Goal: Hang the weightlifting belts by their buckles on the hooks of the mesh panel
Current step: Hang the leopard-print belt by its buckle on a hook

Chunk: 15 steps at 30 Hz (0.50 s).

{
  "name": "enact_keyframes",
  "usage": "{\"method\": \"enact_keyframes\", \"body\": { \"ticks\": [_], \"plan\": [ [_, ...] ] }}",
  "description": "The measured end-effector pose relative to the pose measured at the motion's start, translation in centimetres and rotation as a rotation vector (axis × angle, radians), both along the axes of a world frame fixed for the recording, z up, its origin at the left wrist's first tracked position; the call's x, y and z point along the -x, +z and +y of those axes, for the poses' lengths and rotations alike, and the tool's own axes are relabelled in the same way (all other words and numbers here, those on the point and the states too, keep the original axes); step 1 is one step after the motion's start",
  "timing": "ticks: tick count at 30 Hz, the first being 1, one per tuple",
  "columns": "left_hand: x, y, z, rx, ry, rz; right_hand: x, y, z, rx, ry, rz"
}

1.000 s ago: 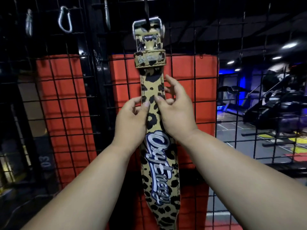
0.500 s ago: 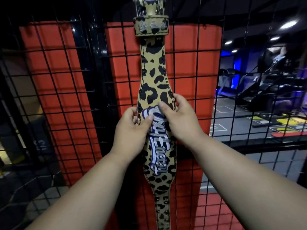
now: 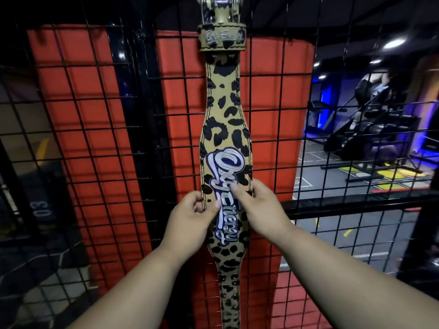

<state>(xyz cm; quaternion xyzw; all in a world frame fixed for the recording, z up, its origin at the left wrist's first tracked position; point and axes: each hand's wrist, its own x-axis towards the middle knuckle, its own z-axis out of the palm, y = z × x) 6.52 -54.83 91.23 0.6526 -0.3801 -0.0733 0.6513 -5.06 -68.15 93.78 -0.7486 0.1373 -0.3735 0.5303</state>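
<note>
Nearest the camera, the left hand (image 3: 190, 216) pinches the left edge of the belt (image 3: 225, 129), thumb in front and fingers curled behind. The right hand (image 3: 257, 207) holds the opposite edge, its fingers (image 3: 234, 189) pressed on the stitched lettering. The belt hangs upright against the mesh panel (image 3: 99, 129), its buckle (image 3: 219, 10) at the top edge of view; the hook itself is out of sight. To finish well, the person should likely steady any swing, square the belt, then let go gently so the buckle stays seated.
</note>
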Motion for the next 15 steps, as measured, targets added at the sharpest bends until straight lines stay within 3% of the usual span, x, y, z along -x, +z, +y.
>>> {"method": "enact_keyframes", "body": {
  "ticks": [15],
  "plan": [
    [-1.2,-2.0,-0.5,-0.052,0.146,0.001,-1.8,-1.5,0.9,-0.030,-0.197,0.082]
  ]
}}
